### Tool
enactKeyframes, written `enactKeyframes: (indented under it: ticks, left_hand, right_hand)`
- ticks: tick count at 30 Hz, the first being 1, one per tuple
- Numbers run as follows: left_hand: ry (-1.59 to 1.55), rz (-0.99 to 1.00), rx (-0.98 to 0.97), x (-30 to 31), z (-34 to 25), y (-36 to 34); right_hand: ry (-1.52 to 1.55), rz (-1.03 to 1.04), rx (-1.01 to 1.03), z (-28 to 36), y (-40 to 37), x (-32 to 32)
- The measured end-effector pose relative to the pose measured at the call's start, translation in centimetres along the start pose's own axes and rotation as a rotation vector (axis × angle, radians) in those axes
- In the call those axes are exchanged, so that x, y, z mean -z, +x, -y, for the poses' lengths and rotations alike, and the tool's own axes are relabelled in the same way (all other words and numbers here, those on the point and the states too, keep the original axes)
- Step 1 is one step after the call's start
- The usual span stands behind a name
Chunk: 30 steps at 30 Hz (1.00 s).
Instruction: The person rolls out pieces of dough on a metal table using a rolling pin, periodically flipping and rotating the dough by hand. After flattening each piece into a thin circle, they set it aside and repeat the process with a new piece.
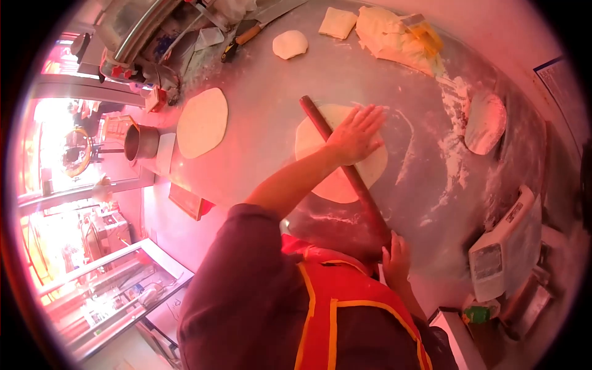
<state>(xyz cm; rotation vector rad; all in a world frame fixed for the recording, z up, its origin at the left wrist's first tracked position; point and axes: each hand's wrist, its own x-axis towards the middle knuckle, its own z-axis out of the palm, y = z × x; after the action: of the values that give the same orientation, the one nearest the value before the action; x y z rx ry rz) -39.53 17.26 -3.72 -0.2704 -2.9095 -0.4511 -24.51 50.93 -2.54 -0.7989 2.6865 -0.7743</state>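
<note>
A flat round sheet of dough lies on the floured metal table. A long dark wooden rolling pin lies across it on a diagonal. My left hand rests flat on the pin over the dough, arm stretched out and fingers spread. My right hand is close to my body at the pin's near end, with its fingers curled over it. I wear a red apron with yellow trim.
A second rolled disc lies at the left, with a dough ball, a square piece and a large dough mass farther off. Another dough piece, a scale, a knife and a metal pot stand around.
</note>
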Motion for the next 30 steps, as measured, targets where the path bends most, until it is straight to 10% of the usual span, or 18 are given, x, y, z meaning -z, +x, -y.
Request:
enactKeyframes:
  ticks: [15, 30]
  left_hand:
    - [-0.061, 0.188, 0.231, 7.1, 5.1, -23.7]
    - [-0.103, -0.096, -0.059, -5.2, -4.7, 6.8]
  right_hand:
    - [0.074, -0.032, 0.076, 10.0, 2.4, -7.6]
    - [-0.053, -0.251, -0.175, -0.3, 5.2, -0.1]
